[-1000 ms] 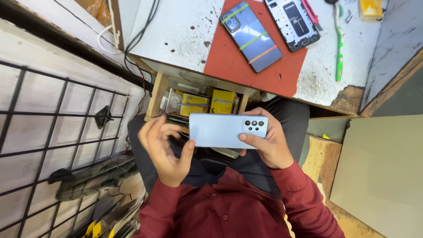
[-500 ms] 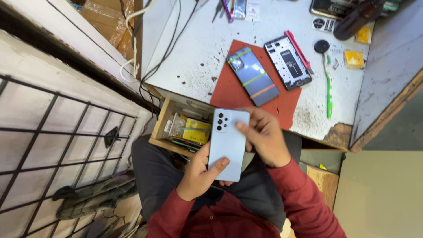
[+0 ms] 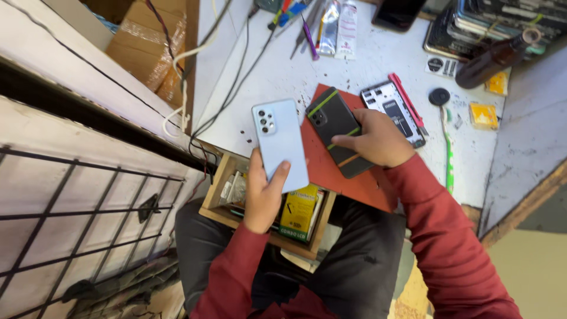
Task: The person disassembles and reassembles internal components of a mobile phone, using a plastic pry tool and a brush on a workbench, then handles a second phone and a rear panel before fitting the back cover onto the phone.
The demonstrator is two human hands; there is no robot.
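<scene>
Yellow box [image 3: 299,211] in drawer; dark screen [image 3: 398,13] on bench.

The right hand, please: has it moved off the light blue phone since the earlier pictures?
Yes. The right hand has left the light blue phone and gone forward onto the dark phone on the red mat.

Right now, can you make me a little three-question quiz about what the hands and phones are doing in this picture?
1. True or false: the left hand holds the light blue phone with its back and camera lenses facing up.
2. Which thing is the right hand touching? A) the brown bottle B) the dark phone with green stripes C) the green toothbrush
3. Fill in: the dark phone lies on a ____ mat.

Key: 1. True. 2. B. 3. Red.
</scene>
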